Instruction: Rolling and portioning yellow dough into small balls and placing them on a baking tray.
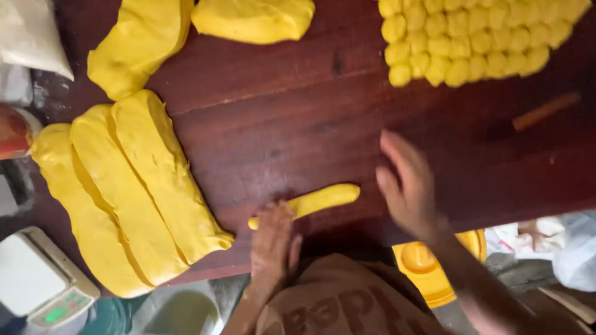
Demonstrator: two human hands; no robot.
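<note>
While the left hand (pixel 273 239) pressed flat, unclenched, on the yellow dough rope (pixel 310 201) lying on the dark wooden table (pixel 279 118), the right hand (pixel 406 183) hovered open; soft and light, the rope probably needed support under its middle.

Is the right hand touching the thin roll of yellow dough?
No: the right hand is lifted just beside the thin dough roll, while the left hand presses on the roll's near end.

A single head-worn camera looks almost straight down, from close above, at a dark wooden counter (pixel 298 124). The wearer's body sits at the bottom edge, so the view faces away from the wearer across the counter, whose far side lies at the top.
</note>
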